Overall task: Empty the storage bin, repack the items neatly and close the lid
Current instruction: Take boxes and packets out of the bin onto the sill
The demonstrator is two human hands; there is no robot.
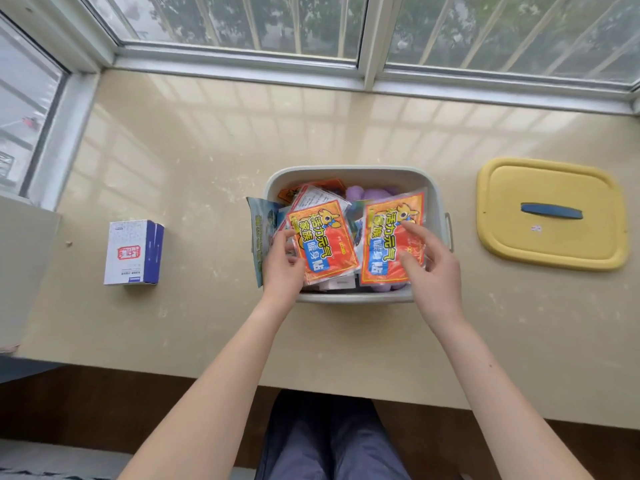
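Note:
A pale grey storage bin stands open on the beige sill, full of packets and a purple soft thing. My left hand pinches the lower left edge of an orange heat-patch packet, with a blue packet behind it at the bin's left wall. My right hand holds a second orange packet, thumb on its face and fingers at its right edge. The yellow lid with a blue handle lies flat to the right of the bin.
A white and blue box stands on the sill to the left of the bin. Window frames run along the far and left edges. The sill's front edge is near my knees.

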